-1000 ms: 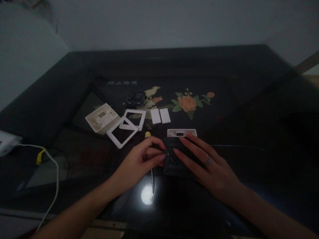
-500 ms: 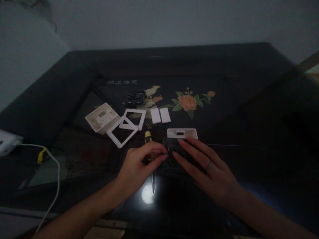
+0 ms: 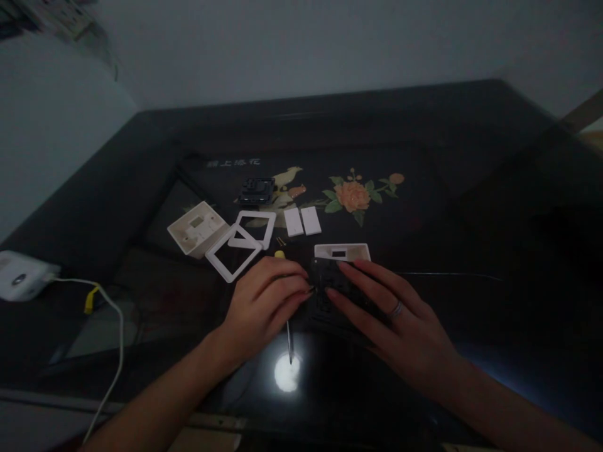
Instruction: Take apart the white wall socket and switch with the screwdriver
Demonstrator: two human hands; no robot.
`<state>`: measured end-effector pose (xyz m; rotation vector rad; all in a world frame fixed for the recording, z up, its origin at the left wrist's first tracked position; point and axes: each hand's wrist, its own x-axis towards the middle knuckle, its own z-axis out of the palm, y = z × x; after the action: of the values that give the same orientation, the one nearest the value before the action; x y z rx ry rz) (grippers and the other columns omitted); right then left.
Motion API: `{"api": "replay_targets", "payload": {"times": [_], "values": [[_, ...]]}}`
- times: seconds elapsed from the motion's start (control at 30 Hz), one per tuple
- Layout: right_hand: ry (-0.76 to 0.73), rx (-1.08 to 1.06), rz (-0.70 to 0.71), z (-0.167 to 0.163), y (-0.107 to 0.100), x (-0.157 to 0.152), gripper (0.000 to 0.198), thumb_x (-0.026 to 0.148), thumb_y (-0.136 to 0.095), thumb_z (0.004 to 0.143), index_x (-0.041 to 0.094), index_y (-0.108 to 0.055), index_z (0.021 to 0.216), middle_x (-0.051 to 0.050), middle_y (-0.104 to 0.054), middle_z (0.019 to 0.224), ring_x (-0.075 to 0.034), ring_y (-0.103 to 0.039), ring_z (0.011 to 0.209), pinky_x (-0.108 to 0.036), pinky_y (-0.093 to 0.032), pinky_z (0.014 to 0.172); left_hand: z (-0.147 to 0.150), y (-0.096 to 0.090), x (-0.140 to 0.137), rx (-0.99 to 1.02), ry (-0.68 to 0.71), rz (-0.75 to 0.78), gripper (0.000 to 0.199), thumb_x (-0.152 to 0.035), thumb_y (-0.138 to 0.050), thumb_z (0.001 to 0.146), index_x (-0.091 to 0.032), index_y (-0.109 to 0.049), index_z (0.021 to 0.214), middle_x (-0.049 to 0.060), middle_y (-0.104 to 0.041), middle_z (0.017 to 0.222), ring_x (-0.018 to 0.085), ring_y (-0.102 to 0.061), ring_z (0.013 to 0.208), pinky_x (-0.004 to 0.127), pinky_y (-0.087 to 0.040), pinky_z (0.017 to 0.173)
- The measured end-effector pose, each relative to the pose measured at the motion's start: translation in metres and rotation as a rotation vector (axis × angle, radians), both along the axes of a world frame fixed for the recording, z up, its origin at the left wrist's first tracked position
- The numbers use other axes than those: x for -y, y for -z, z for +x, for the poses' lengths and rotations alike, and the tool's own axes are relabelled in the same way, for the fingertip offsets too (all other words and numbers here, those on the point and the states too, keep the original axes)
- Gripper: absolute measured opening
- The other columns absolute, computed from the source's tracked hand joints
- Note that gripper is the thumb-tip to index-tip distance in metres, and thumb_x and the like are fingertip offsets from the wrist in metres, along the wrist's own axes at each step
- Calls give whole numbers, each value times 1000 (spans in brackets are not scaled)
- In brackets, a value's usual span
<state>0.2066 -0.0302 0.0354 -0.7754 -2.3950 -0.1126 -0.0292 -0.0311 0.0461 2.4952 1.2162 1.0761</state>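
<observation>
A dark switch module [image 3: 330, 301] lies flat on the black glass table [image 3: 424, 207]. My right hand [image 3: 396, 320], a ring on one finger, rests spread over it and presses it down. My left hand [image 3: 264, 304] sits at the module's left edge with fingertips pinched together there; whether a small screw is between them is too dark to tell. Under my left hand lies a screwdriver [image 3: 288, 336] with a yellow handle, its metal shaft pointing toward me.
Behind the module stands a white back box [image 3: 342, 252]. Farther left are two white frames [image 3: 245, 242], another white box [image 3: 196, 227], two white rocker caps [image 3: 301, 221], small screws [image 3: 281, 241] and a second dark module [image 3: 257, 188]. A white device [image 3: 21, 282] with a cable sits at the left edge.
My left fingers curled in and closed against the module's left edge. The right hand has stayed on the module. The view shifted slightly.
</observation>
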Motion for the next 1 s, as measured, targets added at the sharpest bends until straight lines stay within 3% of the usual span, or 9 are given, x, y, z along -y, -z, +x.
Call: {"api": "replay_targets", "payload": {"times": [0.1,0.23,0.43,0.6,0.7,0.77,0.8,0.83,1.0], "values": [[10,10,8,1,2,-2,30,7,-52,93,10,-71,117,-19,-69,125,-34,-57,125,-49,-61,92,-4,-8,-10,76,-96,-88,9,-17,-55,94,-22,-62,92,3,-72,91,17,-67,85,30,-54,80],[12,-14,6,3,3,-2,30,8,-51,94,11,-72,115,-18,-70,122,-33,-58,123,-49,-62,90,-21,-10,-52,-33,-421,-218,10,-25,-55,93,-21,-64,96,2,-71,92,18,-65,87,30,-51,81],[-5,-23,-33,10,8,-5,37,3,-60,84,11,-69,119,-18,-68,126,-33,-52,130,-50,-59,95,-39,15,-112,-197,-436,-261,8,-23,-61,85,-19,-68,85,5,-68,90,23,-61,89,36,-47,87],[-30,-54,-89,13,12,-10,43,2,-66,78,10,-68,120,-18,-66,128,-34,-49,131,-52,-57,97,-37,27,-116,-262,-451,-251,15,-23,-61,84,-19,-73,93,9,-66,98,29,-56,103,46,-42,95],[-33,-84,-56,13,9,-9,36,4,-60,86,13,-68,119,-16,-68,127,-31,-51,131,-50,-58,96,-33,16,-102,-231,-459,-220,26,-24,-58,88,-18,-70,110,12,-63,111,32,-53,112,51,-39,101],[-36,-116,-18,12,5,-8,30,7,-57,90,14,-69,117,-15,-69,124,-29,-52,130,-48,-59,95,-25,5,-84,-171,-435,-232,28,-27,-53,91,-20,-68,114,11,-63,115,29,-56,112,45,-42,101],[-41,-138,-3,13,2,-6,28,8,-56,92,14,-70,116,-15,-70,122,-29,-52,131,-47,-59,96,-20,0,-72,-121,-392,-279,28,-30,-51,94,-21,-67,115,9,-65,113,25,-60,105,40,-48,94],[-49,-163,5,13,0,-5,26,10,-56,94,14,-70,115,-14,-71,121,-28,-51,132,-46,-58,97,-13,-3,-59,69,-322,-407,28,-34,-51,95,-21,-66,115,8,-66,113,24,-62,103,38,-49,93],[-112,-245,-36,10,-4,1,24,12,-55,96,15,-70,114,-12,-71,121,-23,-41,142,-39,-52,106,21,0,1,764,132,-1183,60,-54,-66,87,-29,-49,138,8,-66,129,26,-65,114,39,-50,99]]}}
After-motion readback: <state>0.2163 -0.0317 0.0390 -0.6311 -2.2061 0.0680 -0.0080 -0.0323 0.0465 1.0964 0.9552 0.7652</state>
